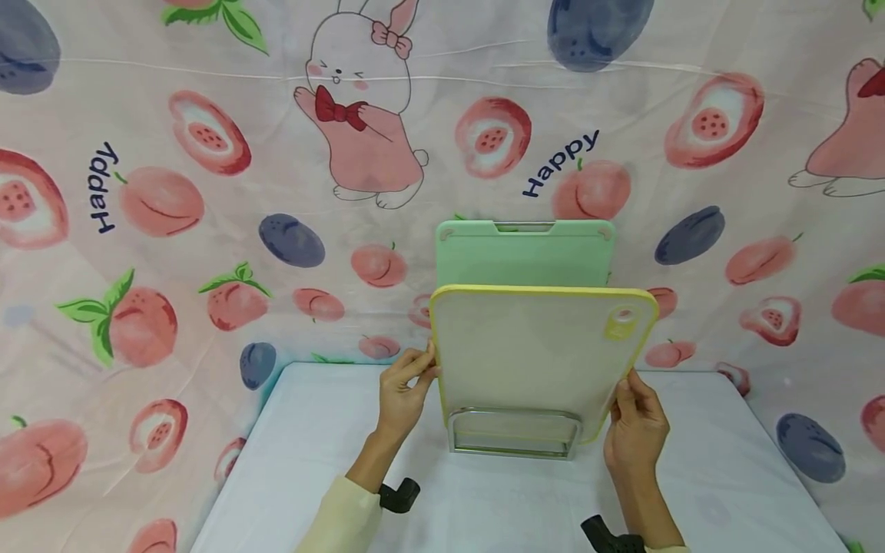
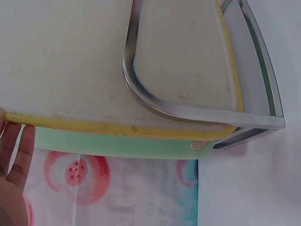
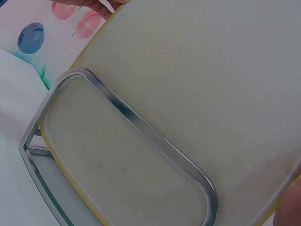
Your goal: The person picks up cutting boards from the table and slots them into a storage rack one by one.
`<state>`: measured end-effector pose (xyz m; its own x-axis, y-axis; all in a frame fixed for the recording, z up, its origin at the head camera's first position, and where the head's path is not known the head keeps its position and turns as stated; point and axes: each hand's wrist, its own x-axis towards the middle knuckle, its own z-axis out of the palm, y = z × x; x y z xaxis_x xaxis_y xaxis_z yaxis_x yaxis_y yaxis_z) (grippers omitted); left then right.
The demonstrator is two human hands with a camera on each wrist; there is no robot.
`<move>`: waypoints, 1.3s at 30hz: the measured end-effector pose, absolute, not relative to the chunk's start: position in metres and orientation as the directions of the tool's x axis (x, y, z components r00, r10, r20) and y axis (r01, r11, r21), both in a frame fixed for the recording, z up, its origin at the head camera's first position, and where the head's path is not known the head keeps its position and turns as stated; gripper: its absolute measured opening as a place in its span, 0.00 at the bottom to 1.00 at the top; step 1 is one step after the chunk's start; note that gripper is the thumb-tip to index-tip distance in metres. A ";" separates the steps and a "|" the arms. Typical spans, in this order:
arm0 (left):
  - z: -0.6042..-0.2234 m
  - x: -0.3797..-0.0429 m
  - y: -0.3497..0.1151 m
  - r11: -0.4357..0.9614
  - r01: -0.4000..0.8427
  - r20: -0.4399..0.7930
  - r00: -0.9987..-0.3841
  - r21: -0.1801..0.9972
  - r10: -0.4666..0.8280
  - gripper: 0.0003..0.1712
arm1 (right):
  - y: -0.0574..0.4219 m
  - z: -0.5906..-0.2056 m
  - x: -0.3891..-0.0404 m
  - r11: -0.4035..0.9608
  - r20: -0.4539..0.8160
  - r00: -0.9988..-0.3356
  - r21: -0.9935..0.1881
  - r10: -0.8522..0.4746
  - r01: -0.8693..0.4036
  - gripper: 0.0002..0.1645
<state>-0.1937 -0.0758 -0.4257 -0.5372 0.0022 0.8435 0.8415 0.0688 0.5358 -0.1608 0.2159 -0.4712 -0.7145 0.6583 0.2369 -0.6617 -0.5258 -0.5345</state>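
A whitish cutting board (image 1: 532, 353) with a yellow rim stands tilted in a chrome wire rack (image 1: 577, 434), its lower part behind the rack's front loop. My left hand (image 1: 406, 390) pinches the board's left edge between thumb and fingers. On the other side, my right hand (image 1: 638, 426) grips the right edge low down. A green cutting board (image 1: 525, 261) rises behind the yellow-rimmed one, which hides its lower part. In the left wrist view, the yellow-rimmed board (image 2: 70, 61) lies inside the metal loop (image 2: 141, 92). Only a bit of my right hand (image 3: 289, 207) shows in its wrist view.
The rack stands on a white table (image 1: 332, 461). Behind the table hangs a cloth (image 1: 290, 169) printed with fruit and a rabbit. Each wrist wears a black camera mount, such as the left one (image 1: 401, 495).
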 end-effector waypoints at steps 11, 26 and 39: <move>-0.425 -0.195 -0.081 0.046 0.852 0.853 -0.522 0.521 0.005 0.30 | 0.213 -0.472 -0.161 -0.541 0.232 -0.722 -0.524 0.652 -0.658 0.13; -0.420 -0.193 -0.086 0.080 0.809 0.811 -0.585 0.583 0.010 0.23 | 0.210 -0.474 -0.163 -0.575 0.269 -0.752 -0.508 0.602 -0.642 0.14; -0.415 -0.191 -0.084 0.168 0.759 0.770 -0.638 0.629 0.002 0.23 | 0.216 -0.468 -0.173 -0.587 0.163 -0.793 -0.588 0.587 -0.556 0.12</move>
